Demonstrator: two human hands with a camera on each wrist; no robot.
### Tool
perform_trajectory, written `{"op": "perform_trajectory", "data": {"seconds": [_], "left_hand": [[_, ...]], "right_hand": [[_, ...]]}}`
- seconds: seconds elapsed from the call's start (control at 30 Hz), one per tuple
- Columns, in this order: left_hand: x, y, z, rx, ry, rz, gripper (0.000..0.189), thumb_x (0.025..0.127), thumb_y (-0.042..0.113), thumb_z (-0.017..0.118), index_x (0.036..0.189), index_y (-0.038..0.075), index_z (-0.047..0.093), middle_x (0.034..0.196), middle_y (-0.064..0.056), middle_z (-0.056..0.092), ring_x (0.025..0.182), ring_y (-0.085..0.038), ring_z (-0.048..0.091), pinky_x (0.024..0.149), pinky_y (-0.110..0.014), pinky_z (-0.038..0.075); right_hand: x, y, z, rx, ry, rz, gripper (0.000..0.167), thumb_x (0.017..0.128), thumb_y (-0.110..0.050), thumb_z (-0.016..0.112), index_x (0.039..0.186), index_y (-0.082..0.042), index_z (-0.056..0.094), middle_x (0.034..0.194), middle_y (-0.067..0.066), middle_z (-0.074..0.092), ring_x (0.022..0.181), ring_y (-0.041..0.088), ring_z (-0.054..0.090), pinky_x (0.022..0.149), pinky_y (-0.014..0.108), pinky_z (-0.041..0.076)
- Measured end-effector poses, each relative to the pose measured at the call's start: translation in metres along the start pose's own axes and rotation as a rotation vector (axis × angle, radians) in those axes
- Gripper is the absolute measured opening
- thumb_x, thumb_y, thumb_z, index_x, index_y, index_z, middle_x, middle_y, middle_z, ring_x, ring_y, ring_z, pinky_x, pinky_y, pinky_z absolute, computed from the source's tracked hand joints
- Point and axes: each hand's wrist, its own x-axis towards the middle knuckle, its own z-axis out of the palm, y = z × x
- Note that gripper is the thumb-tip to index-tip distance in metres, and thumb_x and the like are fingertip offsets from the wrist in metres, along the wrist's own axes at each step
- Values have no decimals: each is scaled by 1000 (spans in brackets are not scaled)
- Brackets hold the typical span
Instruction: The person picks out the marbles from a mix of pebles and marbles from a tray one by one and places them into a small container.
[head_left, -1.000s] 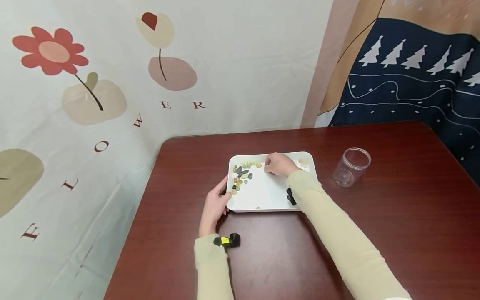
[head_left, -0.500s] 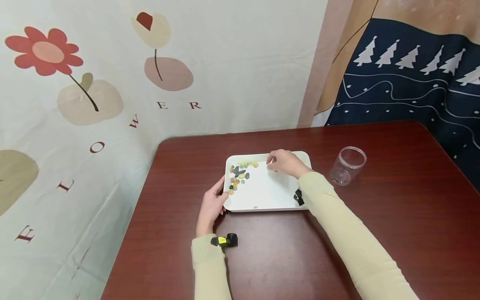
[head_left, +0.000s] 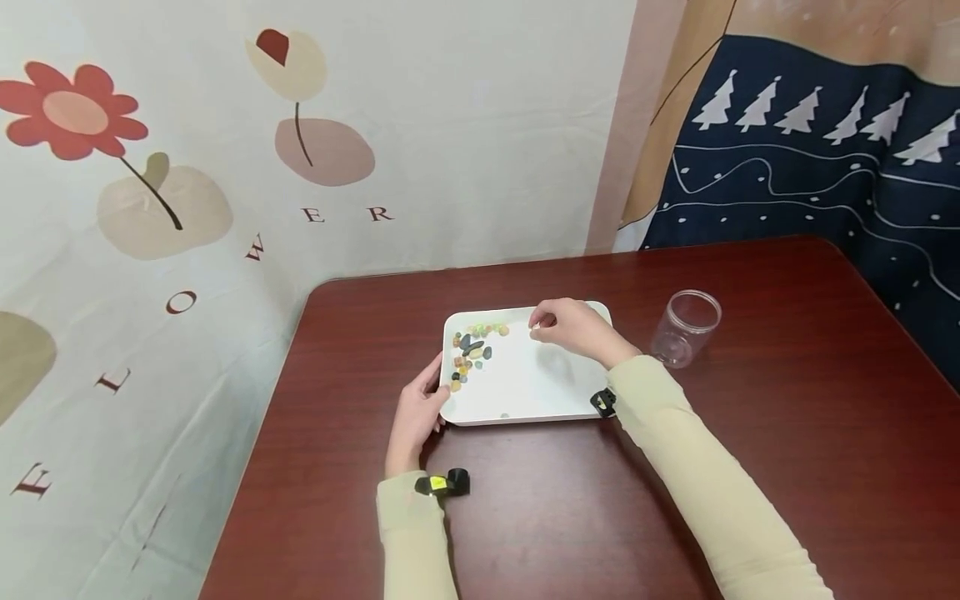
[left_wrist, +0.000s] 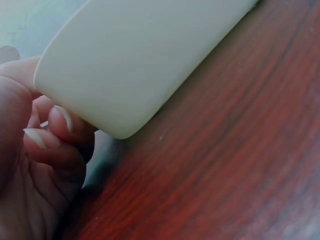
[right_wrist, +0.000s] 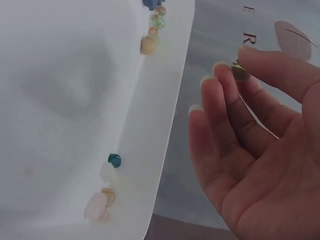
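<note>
Head: white tray (head_left: 528,375), frame centre; left hand (head_left: 415,414) grips its left edge; right hand (head_left: 576,327) above its upper part.
Left wrist: tray likely light, stiff.
Right wrist: stone (right_wrist: 240,73), right of centre, pinched; probably hard, slippery; hold across sides.

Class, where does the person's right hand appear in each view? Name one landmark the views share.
Head: right of centre, the right hand is over the white tray.
Left wrist: not in this picture.
Right wrist: at the right side, pinching a small olive-coloured piece.
Shared landmark: the white tray, in all three views.
</note>
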Motion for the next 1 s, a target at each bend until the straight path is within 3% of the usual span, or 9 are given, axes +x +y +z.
{"op": "perform_trajectory", "data": {"seconds": [0.1, 0.23, 0.33, 0.53, 1.0], "left_hand": [[0, 1, -1, 0, -4, -7, 54, 82, 9, 54, 130, 34, 46, 122, 6, 52, 35, -14, 40, 32, -32, 37], [7, -15, -1, 6, 12, 7, 53, 81, 13, 54, 126, 41, 47, 120, 11, 53, 36, -16, 41, 31, -31, 36], [7, -18, -1, 9, 21, 18, 54, 80, 14, 54, 126, 41, 47, 120, 11, 53, 36, -18, 41, 31, -33, 37], [7, -17, 0, 13, 22, 9, 53, 80, 15, 54, 126, 42, 47, 119, 13, 53, 37, -18, 41, 31, -33, 37], [9, -17, 0, 12, 17, 15, 53, 81, 14, 55, 127, 39, 47, 121, 10, 52, 35, -16, 40, 30, -32, 36]], "right_hand": [[-6, 0, -1, 39, 38, -11, 13, 80, -23, 64, 91, -16, 63, 83, -1, 59, 80, 15, 53, 69, 29, 44], [-14, 0, -2, 90, 89, -41, 12, 80, -22, 64, 90, -16, 63, 82, -1, 59, 80, 14, 53, 69, 28, 44], [-21, 0, -2, 123, 118, -54, 13, 80, -23, 64, 91, -16, 63, 82, -1, 59, 80, 13, 53, 68, 28, 45], [-36, 3, -6, 186, 176, -80, 17, 82, -26, 63, 95, -15, 64, 83, -3, 60, 80, 13, 54, 72, 30, 46], [-64, 15, -8, 352, 347, -26, 27, 78, -37, 65, 100, -20, 61, 89, -3, 59, 84, 11, 54, 80, 30, 45]]}}
